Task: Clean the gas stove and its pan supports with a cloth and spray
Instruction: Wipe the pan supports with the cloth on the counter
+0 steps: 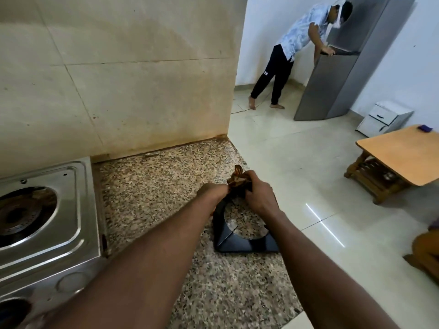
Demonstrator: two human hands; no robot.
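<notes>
Brown cloth point(237, 180) is bunching up between our 2 hands. Our right hand point(259, 198) is gripping it with curled fingers, and our left hand point(211, 193) is gripping its other end. We are holding it at the far edge of the black pan support point(245, 244), which is lying on the speckled counter point(154, 186), right of the steel stove point(78, 224).

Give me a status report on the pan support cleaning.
Left hand grips black metal pan support, tilted on speckled granite counter. Right hand grips crumpled brown cloth at its far corner. Nothing in the way.
</notes>
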